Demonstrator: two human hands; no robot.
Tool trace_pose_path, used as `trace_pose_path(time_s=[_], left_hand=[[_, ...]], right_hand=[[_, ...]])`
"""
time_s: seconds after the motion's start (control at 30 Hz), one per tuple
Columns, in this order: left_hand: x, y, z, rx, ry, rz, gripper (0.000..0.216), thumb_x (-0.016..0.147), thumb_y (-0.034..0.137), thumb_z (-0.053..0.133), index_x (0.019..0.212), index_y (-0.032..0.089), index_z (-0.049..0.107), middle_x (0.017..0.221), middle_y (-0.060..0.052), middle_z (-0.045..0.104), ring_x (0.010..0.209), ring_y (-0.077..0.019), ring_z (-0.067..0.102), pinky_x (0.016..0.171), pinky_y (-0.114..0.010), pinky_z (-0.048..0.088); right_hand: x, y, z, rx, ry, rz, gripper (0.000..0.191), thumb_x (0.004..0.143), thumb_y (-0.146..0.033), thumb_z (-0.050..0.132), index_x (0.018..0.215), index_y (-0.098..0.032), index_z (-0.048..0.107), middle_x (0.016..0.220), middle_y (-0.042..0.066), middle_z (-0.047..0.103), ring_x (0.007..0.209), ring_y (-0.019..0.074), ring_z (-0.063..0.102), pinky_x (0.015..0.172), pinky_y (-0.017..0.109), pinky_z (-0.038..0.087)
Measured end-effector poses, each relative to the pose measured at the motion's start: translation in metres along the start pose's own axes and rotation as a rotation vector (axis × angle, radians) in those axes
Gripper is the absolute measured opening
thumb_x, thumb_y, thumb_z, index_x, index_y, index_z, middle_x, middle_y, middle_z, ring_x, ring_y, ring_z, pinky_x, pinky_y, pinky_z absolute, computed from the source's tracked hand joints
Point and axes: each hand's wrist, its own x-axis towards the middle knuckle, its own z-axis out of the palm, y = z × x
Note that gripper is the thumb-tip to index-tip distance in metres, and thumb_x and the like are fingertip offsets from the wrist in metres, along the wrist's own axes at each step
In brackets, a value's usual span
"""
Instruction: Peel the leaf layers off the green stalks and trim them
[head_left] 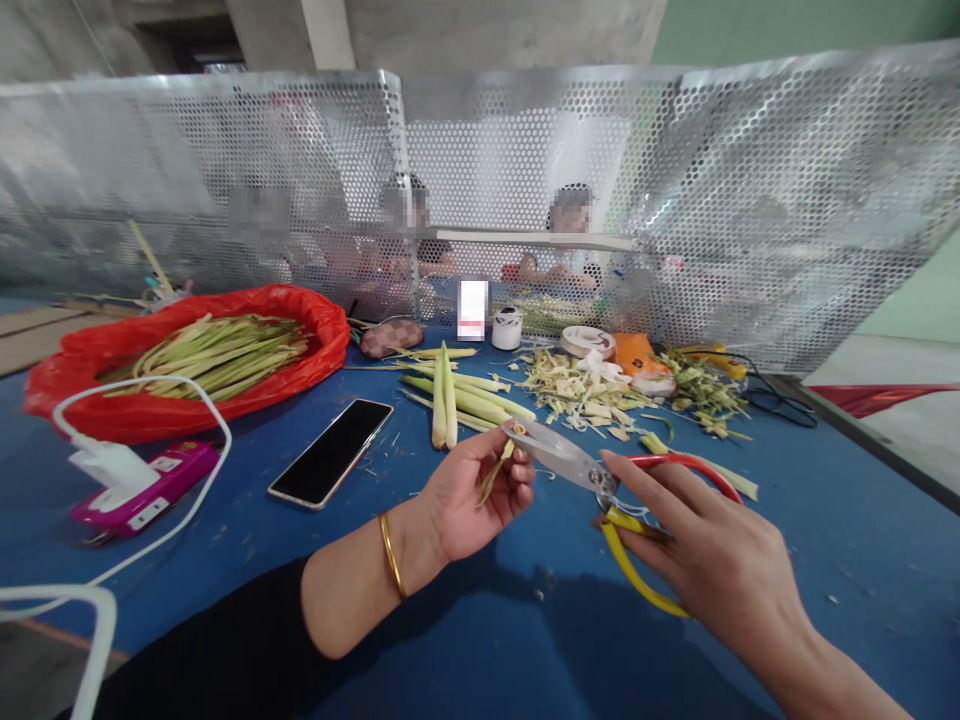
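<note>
My left hand [476,500], with a gold bangle on its wrist, is closed around a small pale plant stalk [497,470] with a thin dry strip hanging from it. My right hand [716,545] grips scissors [562,458] with one red and one yellow handle. The scissor blades reach left to the stalk's end at my left fingertips; whether they touch it I cannot tell. Just beyond my left hand lie several thick green-white stalks [444,400], some side by side and others under them. Pale trimmings [581,390] are heaped to the right of these.
A red plastic bag [187,415] holding long green stalks stands at the left. Nearer are a black phone [331,453] and a purple power strip [154,490] with a white cable. A lit phone [472,308], a white jar [507,328] and tape [587,342] stand before the perforated metal screen [480,170].
</note>
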Motion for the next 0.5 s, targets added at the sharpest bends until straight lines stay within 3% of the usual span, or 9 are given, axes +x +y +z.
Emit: trace_pose_path(time_s=[0.37,0.5], left_hand=[[0.0003,-0.0001,-0.0028,-0.005,-0.007,0.020,0.017,0.085,0.021,0.060,0.071,0.010,0.059,0.061,-0.001,0.055,0.052,-0.0083,0.054,0.049,-0.019,0.048],[0.0003,0.0000,-0.0017,-0.009,-0.010,0.022,0.017,0.084,0.020,0.060,0.071,0.010,0.059,0.061,-0.001,0.055,0.052,-0.0081,0.054,0.048,-0.018,0.048]], right_hand=[[0.0037,-0.0048,-0.0066,-0.075,0.045,-0.063,0.040,0.101,-0.036,0.031,0.126,-0.020,0.057,0.080,0.002,0.065,0.062,0.0121,0.062,0.046,0.025,0.038],[0.0030,-0.0061,-0.0069,-0.102,0.067,-0.076,0.038,0.100,-0.032,0.033,0.127,-0.019,0.057,0.076,0.001,0.063,0.058,0.0124,0.059,0.044,0.028,0.034]])
